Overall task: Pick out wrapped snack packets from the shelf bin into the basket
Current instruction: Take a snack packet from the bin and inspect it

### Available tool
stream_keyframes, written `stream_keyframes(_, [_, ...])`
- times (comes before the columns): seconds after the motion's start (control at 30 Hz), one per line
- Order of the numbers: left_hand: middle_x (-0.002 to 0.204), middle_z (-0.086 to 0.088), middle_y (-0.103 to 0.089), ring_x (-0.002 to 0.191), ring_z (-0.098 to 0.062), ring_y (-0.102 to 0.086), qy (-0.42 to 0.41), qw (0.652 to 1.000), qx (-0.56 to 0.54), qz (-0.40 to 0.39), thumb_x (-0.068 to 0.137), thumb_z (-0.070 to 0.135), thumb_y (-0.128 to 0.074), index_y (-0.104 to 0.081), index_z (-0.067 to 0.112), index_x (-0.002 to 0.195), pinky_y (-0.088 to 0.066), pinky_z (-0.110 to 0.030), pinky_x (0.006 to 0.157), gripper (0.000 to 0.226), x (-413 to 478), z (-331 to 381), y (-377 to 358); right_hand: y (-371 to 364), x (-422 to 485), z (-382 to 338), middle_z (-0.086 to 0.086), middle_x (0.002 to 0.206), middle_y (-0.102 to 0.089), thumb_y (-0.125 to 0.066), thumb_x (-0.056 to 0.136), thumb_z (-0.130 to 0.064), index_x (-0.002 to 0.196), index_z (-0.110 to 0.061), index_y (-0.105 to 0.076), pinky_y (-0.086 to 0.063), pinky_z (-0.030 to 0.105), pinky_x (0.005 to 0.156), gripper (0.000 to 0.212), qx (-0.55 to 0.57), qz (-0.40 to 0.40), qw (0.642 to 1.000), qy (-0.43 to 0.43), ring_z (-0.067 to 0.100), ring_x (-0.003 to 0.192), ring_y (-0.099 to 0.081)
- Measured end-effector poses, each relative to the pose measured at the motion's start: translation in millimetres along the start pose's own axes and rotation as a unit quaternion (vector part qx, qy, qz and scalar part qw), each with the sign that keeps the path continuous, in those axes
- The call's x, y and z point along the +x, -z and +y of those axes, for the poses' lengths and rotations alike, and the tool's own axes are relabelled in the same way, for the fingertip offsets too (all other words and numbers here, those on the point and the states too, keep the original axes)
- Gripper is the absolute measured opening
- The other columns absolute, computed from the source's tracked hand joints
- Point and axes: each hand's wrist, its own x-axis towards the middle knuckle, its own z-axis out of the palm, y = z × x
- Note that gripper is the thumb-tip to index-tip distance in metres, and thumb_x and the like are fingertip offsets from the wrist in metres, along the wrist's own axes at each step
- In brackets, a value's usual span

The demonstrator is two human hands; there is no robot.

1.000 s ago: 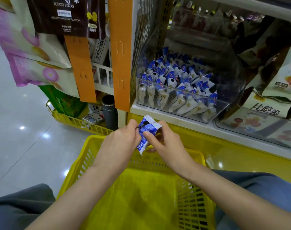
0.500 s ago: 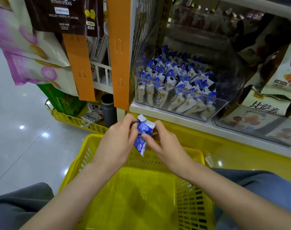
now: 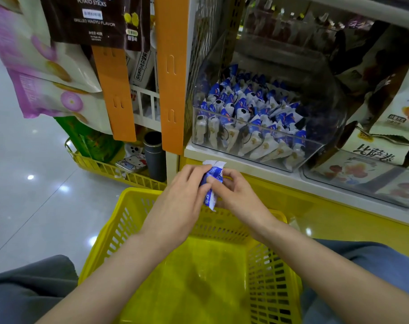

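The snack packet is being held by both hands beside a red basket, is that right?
Not quite. The head view shows the basket is yellow, not red. The rest stands: the left hand and the right hand both hold the snack packet beside it.

The packet sits between both hands, above the basket, before the shelf bin.

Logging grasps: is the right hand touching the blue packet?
Touching. The head view shows the right hand pinching the blue packet, with no gap.
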Motion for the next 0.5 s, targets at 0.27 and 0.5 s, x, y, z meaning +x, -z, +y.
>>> stream_keyframes(0.27, [0.089, 0.002, -0.061, 0.073, 0.0, -0.059, 0.153, 0.94, -0.302, 0.041, 0.093, 0.019, -0.052, -0.048, 0.026, 0.089, -0.046, -0.012, 0.06, 0.009, 7.0, 6.0, -2.7, -1.6, -2.5, 10.5, -0.011, 0.102, -0.05, -0.072, 0.058, -0.04, 0.109, -0.033, -0.046, -0.038, 0.007, 0.075, 0.058, -0.283, 0.034, 0.936, 0.207, -0.006, 0.088, -0.048])
stream_keyframes(0.5, [0.071, -0.002, -0.058, 0.061, -0.007, -0.054, 0.205, 0.914, -0.339, 0.089, 0.094, 0.014, -0.05, -0.055, 0.012, 0.078, -0.047, -0.024, 0.054, 0.017, 12.1, 1.0, 6.7, -1.4, -4.3, 2.2, -0.005, 0.106, -0.063, -0.068, 0.081, -0.024, 0.112, -0.028, -0.05, -0.047, 0.022, 0.083, 0.036, -0.197, -0.023, 0.966, 0.165, 0.009, 0.097, -0.06])
